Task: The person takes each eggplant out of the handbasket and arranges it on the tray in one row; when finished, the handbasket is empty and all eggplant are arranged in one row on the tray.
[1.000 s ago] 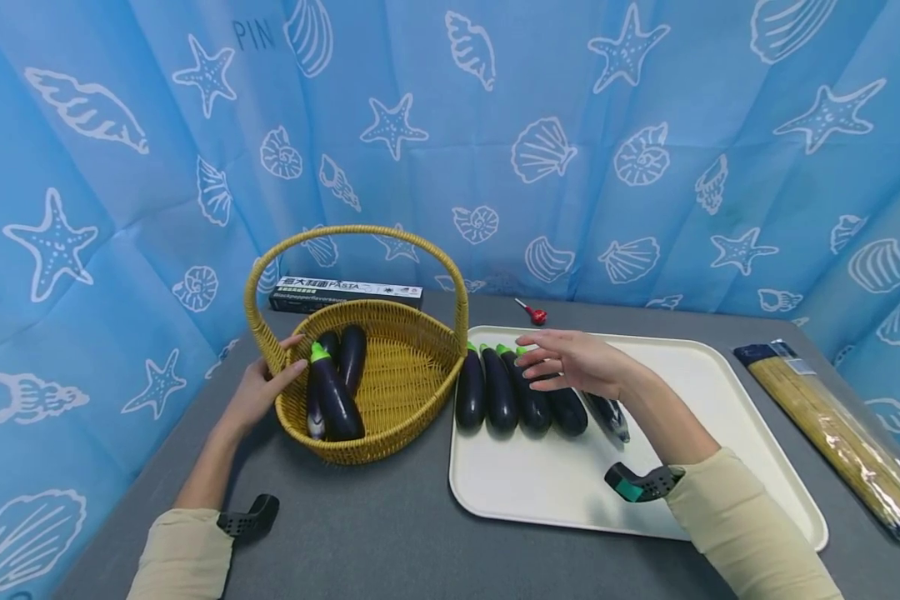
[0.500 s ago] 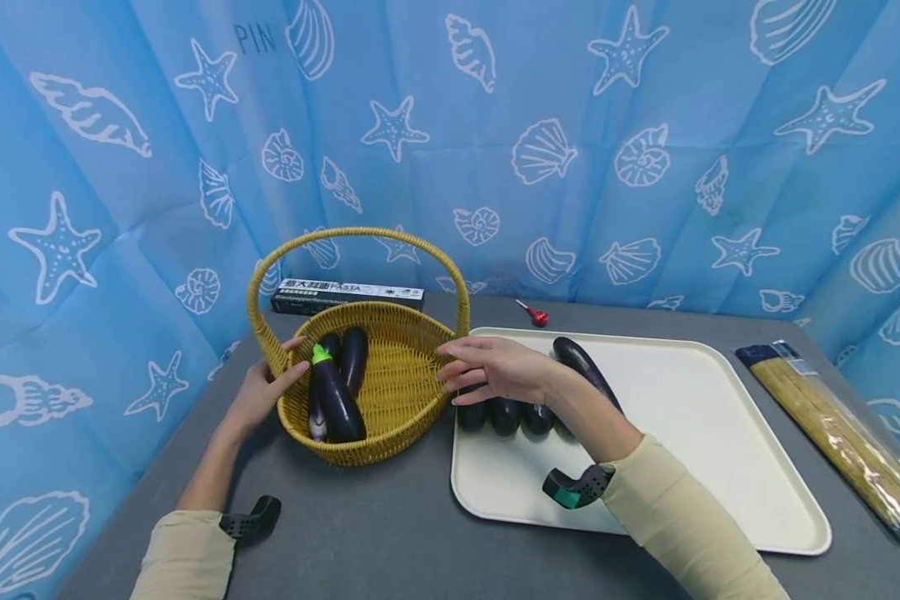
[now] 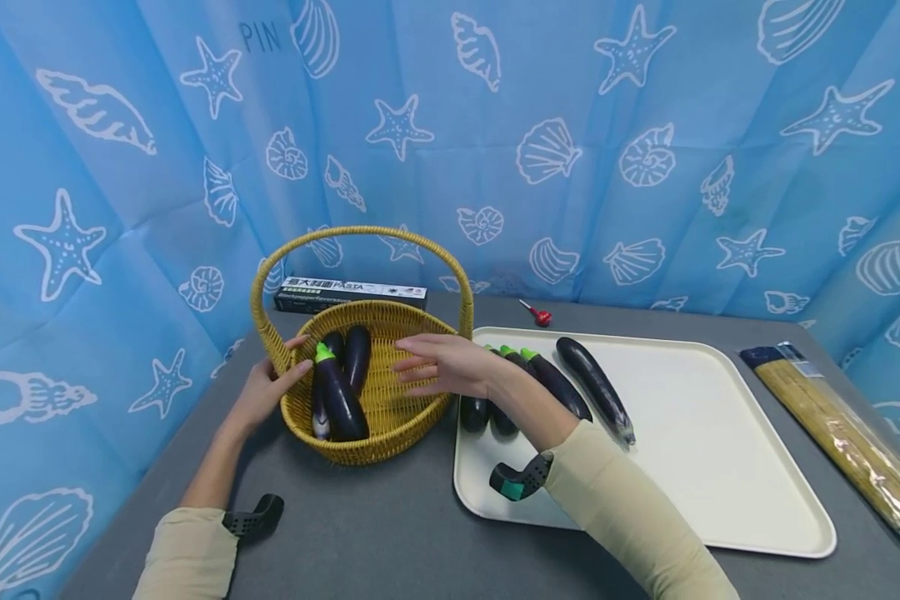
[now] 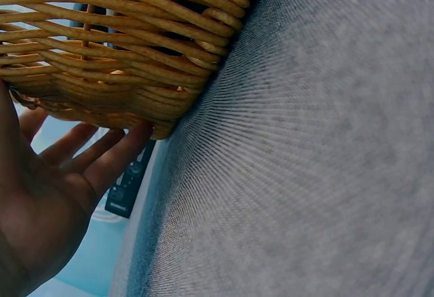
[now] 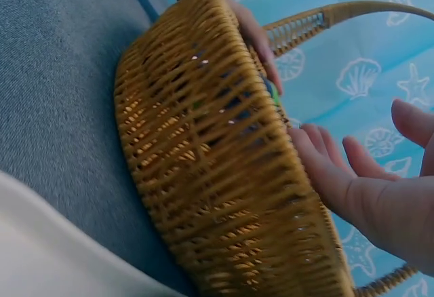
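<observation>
The woven wicker basket with a tall hoop handle holds several dark eggplants on its left side; one with a green cap lies uppermost. At the basket's left rim, my left hand grips the edge by the handle's base, and the left wrist view shows its fingers against the outer weave. My right hand hovers over the basket's right rim with fingers extended, holding nothing. More eggplants lie side by side on the white tray; my right forearm partly hides some of them.
Behind the basket is a black-and-white pasta box. A red lollipop lies beyond the tray. To the tray's right lies a long bag of dry noodles. A blue shell-print curtain hangs around the grey table.
My right hand has moved left from above the tray's eggplants to over the basket's right rim, uncovering the rightmost eggplant. My left hand stays on the basket.
</observation>
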Motion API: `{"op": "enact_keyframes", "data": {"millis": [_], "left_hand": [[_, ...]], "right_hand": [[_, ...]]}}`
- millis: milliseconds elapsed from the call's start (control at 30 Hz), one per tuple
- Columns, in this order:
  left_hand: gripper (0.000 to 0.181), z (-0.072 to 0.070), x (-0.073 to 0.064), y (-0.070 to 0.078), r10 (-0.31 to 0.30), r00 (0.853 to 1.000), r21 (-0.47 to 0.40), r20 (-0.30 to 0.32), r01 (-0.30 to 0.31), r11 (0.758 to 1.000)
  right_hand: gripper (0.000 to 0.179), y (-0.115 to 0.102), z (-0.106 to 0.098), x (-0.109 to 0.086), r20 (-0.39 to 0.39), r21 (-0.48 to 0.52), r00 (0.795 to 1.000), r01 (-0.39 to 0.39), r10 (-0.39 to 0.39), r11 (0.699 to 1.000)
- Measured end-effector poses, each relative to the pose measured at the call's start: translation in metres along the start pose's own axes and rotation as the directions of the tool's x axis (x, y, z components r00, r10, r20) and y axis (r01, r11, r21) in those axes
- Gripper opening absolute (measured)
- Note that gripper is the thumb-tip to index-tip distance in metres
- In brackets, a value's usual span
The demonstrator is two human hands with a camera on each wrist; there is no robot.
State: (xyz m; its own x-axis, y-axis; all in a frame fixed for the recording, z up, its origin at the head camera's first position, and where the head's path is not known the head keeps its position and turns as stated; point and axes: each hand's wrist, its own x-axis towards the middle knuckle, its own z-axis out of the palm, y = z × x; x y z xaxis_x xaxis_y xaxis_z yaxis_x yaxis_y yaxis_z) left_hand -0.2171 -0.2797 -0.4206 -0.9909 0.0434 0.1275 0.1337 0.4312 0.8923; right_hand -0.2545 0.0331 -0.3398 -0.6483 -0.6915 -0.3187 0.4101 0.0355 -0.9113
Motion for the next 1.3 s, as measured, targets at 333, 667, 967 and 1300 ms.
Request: {"op": "enact_keyframes", "data": {"millis": [333, 667, 967, 1300], "left_hand": [[0.06, -0.001, -0.001, -0.001, -0.012, 1.0, 0.006, 0.0, 0.012, 1.0], [0.059, -0.001, 0.001, -0.008, -0.011, 1.0, -0.001, 0.002, 0.011, 1.0], [0.059, 0.0, 0.001, -0.002, 0.001, 1.0, -0.004, 0.007, -0.001, 1.0], [0.059, -0.002, 0.003, -0.001, 0.0, 1.0, -0.013, 0.004, 0.0, 1.0]], "right_hand": [[0.052, 0.011, 0.019, 0.034, -0.13, 0.003, 0.989, -0.074, 0.074, 0.997], [0.057, 0.021, 0.029, 0.058, -0.213, -0.04, 0.969, -0.138, 0.127, 0.99], [0.055, 0.026, 0.034, 0.078, -0.253, 0.071, 0.952, -0.159, 0.172, 0.985], [0.048, 0.024, 0.041, 0.088, -0.294, 0.038, 0.934, -0.2, 0.202, 0.979]]}}
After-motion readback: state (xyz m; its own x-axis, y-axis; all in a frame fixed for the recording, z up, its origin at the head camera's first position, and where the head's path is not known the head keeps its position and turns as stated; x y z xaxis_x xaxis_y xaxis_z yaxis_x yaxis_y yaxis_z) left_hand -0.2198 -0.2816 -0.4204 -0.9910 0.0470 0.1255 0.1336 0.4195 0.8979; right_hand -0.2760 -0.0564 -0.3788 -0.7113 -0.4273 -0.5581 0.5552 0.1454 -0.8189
